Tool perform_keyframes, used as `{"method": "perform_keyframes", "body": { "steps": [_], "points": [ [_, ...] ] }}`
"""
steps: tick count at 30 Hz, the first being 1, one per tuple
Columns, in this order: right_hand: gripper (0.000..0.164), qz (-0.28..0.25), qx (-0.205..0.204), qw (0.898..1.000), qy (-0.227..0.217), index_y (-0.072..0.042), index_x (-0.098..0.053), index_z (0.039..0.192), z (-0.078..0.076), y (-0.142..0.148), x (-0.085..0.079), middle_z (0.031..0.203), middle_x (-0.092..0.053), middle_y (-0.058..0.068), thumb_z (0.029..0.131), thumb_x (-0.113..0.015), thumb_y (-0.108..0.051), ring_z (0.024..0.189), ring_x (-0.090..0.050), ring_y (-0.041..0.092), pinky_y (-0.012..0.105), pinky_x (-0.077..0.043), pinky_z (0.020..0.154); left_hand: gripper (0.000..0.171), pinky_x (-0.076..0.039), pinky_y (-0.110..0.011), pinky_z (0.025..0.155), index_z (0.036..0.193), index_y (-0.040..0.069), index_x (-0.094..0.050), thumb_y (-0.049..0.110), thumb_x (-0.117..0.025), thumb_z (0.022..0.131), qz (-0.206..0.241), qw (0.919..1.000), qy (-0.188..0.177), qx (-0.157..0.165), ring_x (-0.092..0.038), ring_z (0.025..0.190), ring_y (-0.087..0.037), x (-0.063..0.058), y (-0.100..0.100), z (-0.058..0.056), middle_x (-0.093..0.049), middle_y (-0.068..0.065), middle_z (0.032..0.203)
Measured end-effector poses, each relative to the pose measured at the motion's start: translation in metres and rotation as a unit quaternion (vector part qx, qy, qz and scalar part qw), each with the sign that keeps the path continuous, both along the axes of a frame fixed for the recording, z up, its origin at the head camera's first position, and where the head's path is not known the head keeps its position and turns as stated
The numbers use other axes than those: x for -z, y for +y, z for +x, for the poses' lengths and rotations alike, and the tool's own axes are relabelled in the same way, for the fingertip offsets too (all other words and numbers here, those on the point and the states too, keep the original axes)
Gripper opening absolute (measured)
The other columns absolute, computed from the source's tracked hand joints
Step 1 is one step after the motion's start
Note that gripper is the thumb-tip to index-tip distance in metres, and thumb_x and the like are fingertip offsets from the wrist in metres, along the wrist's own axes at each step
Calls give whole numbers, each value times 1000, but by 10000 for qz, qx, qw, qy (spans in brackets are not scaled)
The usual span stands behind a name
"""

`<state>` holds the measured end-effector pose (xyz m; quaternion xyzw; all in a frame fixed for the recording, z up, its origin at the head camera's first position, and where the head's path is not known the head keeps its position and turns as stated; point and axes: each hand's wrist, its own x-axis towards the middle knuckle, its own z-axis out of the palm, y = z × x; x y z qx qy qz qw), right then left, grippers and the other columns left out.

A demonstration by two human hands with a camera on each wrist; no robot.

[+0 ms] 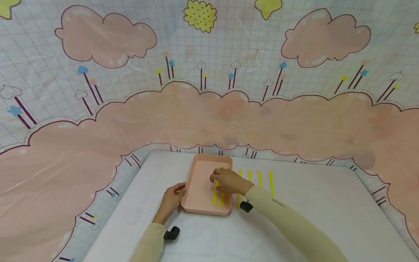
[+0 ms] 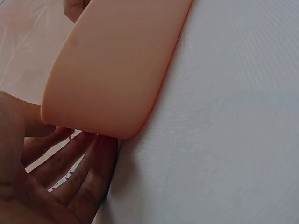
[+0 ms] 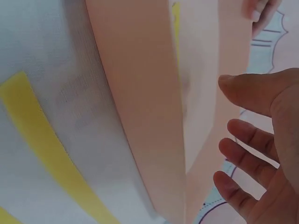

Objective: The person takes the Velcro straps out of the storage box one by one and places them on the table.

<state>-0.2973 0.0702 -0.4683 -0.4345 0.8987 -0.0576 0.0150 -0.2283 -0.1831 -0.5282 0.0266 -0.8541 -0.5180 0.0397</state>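
A shallow pink tray (image 1: 199, 209) lies on the white table. Long yellow strips (image 1: 214, 199) with wider ends rest inside its right half, partly covered by my right hand. That right hand (image 1: 229, 181) hovers over the tray with fingers spread and slightly bent; in the right wrist view nothing shows between thumb and fingers (image 3: 247, 191). At the tray's left side, my left hand (image 1: 172, 198) touches the outer wall. In the left wrist view its fingers (image 2: 88, 177) lie loosely extended against that wall, and the thumb reaches the rim, its tip hidden.
Several more yellow strips (image 1: 271, 183) lie side by side on the table to the right of the tray, some partly behind my right arm. The white table (image 1: 311, 203) extends to both sides. A patterned cloth (image 1: 262, 120) with pink clouds hangs behind and around it.
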Motion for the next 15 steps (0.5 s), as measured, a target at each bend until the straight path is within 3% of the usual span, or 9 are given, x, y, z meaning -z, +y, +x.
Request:
{"method": "perform_keyframes", "body": {
  "steps": [8,15],
  "points": [
    [20,305,33,9995,97,-22,-66,109,-14,-5,13,113,-61,-2,91,-70,-15,100,-56,17,34,-47,83,31,-55,-30,77,126,1,-65,10,-59,97,29,10000,-11,-19,-69,102,-31,-2,1,1,-68,-23,119],
    [24,569,87,9983,20,-26,-67,105,-20,-6,20,108,-61,-3,88,-71,-9,92,-53,16,30,-47,78,31,-56,-36,82,126,0,-65,10,-60,96,74,10000,19,-1,-68,105,-34,-2,1,2,-68,-22,121]
  ]
}}
